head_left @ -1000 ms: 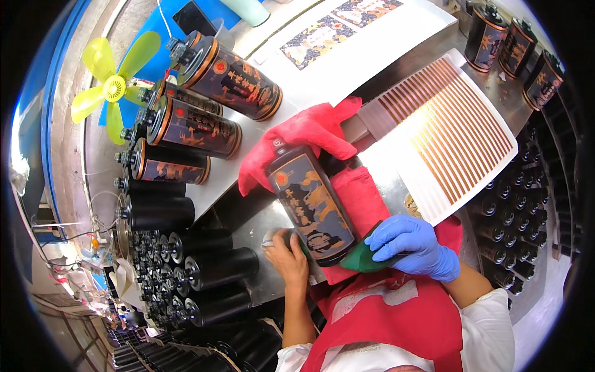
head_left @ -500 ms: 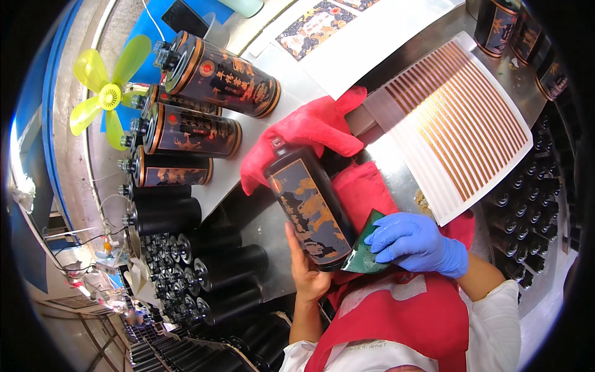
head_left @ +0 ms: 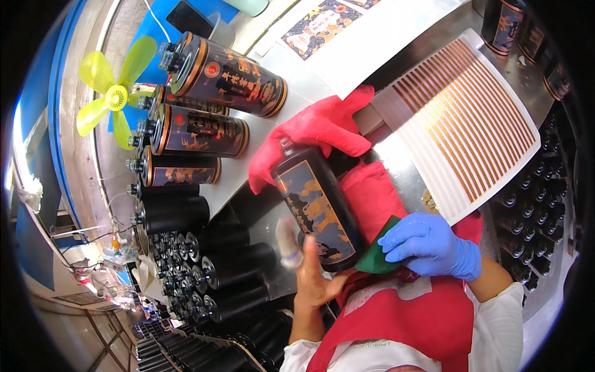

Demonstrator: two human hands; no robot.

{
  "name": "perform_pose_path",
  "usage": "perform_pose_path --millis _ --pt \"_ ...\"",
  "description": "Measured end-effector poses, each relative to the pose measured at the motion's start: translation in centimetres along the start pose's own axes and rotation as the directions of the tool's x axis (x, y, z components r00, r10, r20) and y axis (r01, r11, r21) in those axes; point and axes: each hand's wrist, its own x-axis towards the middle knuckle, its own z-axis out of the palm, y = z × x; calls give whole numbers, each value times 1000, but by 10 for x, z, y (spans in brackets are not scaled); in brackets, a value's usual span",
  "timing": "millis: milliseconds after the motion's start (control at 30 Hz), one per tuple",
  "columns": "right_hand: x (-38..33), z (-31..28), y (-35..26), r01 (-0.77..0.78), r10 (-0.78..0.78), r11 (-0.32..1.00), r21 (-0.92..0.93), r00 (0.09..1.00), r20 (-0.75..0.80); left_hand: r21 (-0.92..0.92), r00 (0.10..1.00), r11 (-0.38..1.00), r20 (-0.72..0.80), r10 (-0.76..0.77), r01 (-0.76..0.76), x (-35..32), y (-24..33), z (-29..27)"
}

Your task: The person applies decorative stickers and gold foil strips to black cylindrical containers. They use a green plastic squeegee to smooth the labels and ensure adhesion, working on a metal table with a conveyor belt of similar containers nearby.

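Note:
A black bottle (head_left: 316,211) with a dark blue and gold decorated panel leans on red cloth (head_left: 372,195), its neck pointing up and left. My bare left hand (head_left: 315,282) is at the bottle's lower left side, fingers spread; one fingertip is smeared by motion and looks wrapped in something pale. It may still touch the bottle's base. My right hand (head_left: 431,248), in a blue glove, pinches a flexible dark green sheet, like a scraper (head_left: 379,251), just right of the bottle's base.
Right of the cloth lies a white sheet of gold strips (head_left: 462,124). Finished bottles (head_left: 229,77) stand at upper left near a yellow-green fan (head_left: 116,96). Plain black bottles (head_left: 238,266) fill the lower left. A printed decal sheet (head_left: 319,28) lies at the top.
My left fingers have come off the bottle's side and spread apart. The green scraper has drawn slightly away from the bottle's base. The whole view has shifted a little.

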Motion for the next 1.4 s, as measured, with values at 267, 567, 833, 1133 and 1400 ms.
perform_pose_path --millis 267,567,833,1133,1400 --pt "-2 -21 -5 -158 219 937 311 961 -169 764 939 551 231 253 -336 16 33 -8" --pt "28 -2 -25 -544 553 797 262 832 45 637 845 621 92 527 -456 -24 8 1" --pt "184 -6 26 -376 398 912 163 908 -131 61 953 992 -291 -89 112 -26 -41 20" --pt "70 16 -50 182 -58 942 -281 916 397 -274 958 958 -244 -150 80 -4 -35 23" --pt "195 6 12 -231 199 966 -117 952 -234 -172 951 985 -307 -26 -29 1 -22 22"
